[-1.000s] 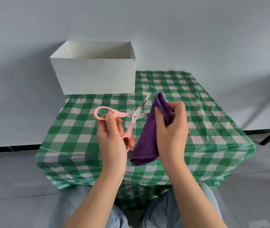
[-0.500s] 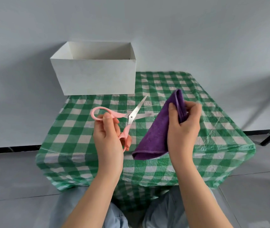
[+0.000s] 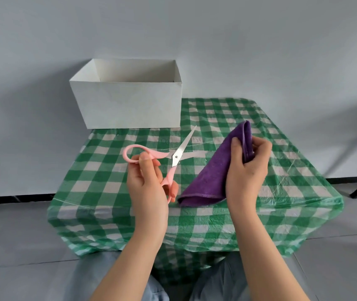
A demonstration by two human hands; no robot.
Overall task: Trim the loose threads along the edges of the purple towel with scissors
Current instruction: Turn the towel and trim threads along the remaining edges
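The left hand (image 3: 149, 183) holds the pink scissors (image 3: 169, 161) (blades parted, tips pointing up and right) just left of the purple towel (image 3: 214, 170), which the right hand (image 3: 247, 168) pinches folded above the desk (image 3: 281, 192), its stitched lower edge nearest the blades.

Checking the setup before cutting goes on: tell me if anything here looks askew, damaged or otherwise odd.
Nothing stands out. The left hand grips the pink scissors with blades open, apart from the folded purple towel held by the right hand. The white box sits upright on the checked tablecloth, which looks wrinkled but intact.
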